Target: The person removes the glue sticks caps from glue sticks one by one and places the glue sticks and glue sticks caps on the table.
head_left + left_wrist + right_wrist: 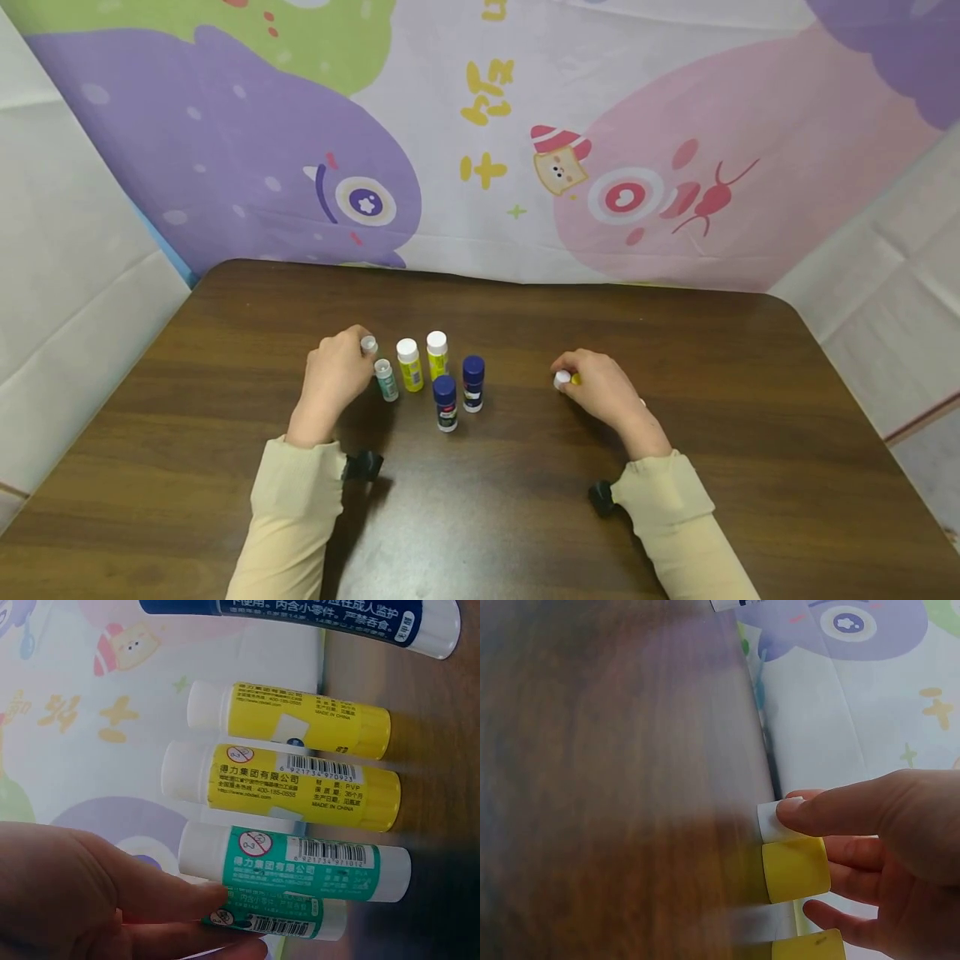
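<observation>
Head view: left hand (335, 372) is pinching a near-upright green-and-white glue stick (281, 922) just left of its matching stick (304, 862), the right hand (900, 847), well apart, pinching a small white piece (769, 822).

Held upright by the left hand (336, 371), the green stick (296, 922) shows a white base and a barcode. The right hand (597, 388) pinches a small white piece (768, 823), a yellow piece (796, 871) just beside it.

A broad bare lane over the table (517, 475) between navy glue sticks (446, 405) and right hand (600, 387), yellow sticks (411, 368) and a green stick (387, 383) blocking toward the left hand (333, 371), open strip along the far edge, room by the right edge
</observation>
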`<action>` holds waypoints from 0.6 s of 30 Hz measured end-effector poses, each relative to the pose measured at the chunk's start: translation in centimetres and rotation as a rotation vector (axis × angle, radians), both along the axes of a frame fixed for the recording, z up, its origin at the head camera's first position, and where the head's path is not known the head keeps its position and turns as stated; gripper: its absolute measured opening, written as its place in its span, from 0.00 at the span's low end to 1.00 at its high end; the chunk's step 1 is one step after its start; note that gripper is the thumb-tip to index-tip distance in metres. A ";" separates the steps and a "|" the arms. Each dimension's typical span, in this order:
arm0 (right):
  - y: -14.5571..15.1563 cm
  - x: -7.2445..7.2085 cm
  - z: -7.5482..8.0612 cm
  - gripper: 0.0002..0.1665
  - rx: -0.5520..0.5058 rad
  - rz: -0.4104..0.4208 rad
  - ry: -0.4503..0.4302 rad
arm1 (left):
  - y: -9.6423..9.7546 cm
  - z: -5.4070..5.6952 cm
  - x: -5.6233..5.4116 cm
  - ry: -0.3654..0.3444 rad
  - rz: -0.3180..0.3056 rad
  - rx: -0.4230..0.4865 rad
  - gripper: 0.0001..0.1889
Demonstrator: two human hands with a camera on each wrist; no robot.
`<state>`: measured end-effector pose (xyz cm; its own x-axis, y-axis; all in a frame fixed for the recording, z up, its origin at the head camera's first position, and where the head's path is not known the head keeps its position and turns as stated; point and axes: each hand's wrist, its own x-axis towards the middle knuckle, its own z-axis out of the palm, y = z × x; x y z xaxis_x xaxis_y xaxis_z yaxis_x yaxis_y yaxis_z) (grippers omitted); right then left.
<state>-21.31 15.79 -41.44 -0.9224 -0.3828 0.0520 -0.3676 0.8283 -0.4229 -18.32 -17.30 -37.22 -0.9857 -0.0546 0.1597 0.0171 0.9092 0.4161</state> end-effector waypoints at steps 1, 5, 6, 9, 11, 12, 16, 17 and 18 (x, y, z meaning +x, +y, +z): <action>0.0 0.0 0.0 0.11 0.000 0.000 -0.003 | 0.0 -0.1 0.0 -0.002 -0.002 -0.002 0.12; -0.1 0.1 0.3 0.12 0.000 -0.004 -0.004 | -0.2 -0.2 -0.1 -0.016 -0.011 0.002 0.12; -0.2 0.2 0.4 0.12 0.004 -0.007 0.003 | -0.2 -0.3 -0.1 -0.022 -0.015 0.007 0.12; -0.5 0.4 0.9 0.14 0.021 -0.017 0.040 | -0.3 -0.4 -0.1 -0.044 -0.027 0.019 0.13; -0.7 0.7 1.2 0.15 0.034 -0.029 0.073 | -0.3 -0.4 -0.1 -0.054 -0.034 0.025 0.13; -0.8 0.8 1.4 0.16 0.038 -0.034 0.091 | -0.3 -0.5 -0.1 -0.056 -0.035 0.026 0.13; -1.5 1.4 2.3 0.17 0.031 -0.046 0.168 | -0.3 -0.6 -0.2 -0.052 -0.034 0.027 0.13; -1.7 1.6 2.6 0.17 0.024 -0.047 0.186 | -0.3 -0.7 -0.2 -0.051 -0.033 0.028 0.13; -2.0 1.8 2.8 0.17 0.016 -0.046 0.205 | -0.2 -0.7 -0.2 -0.050 -0.032 0.029 0.13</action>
<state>-19.49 13.79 -38.60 -0.9096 -0.3430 0.2344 -0.4063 0.8520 -0.3302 -18.54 -17.54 -37.91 -0.9937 -0.0264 0.1092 0.0250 0.8958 0.4437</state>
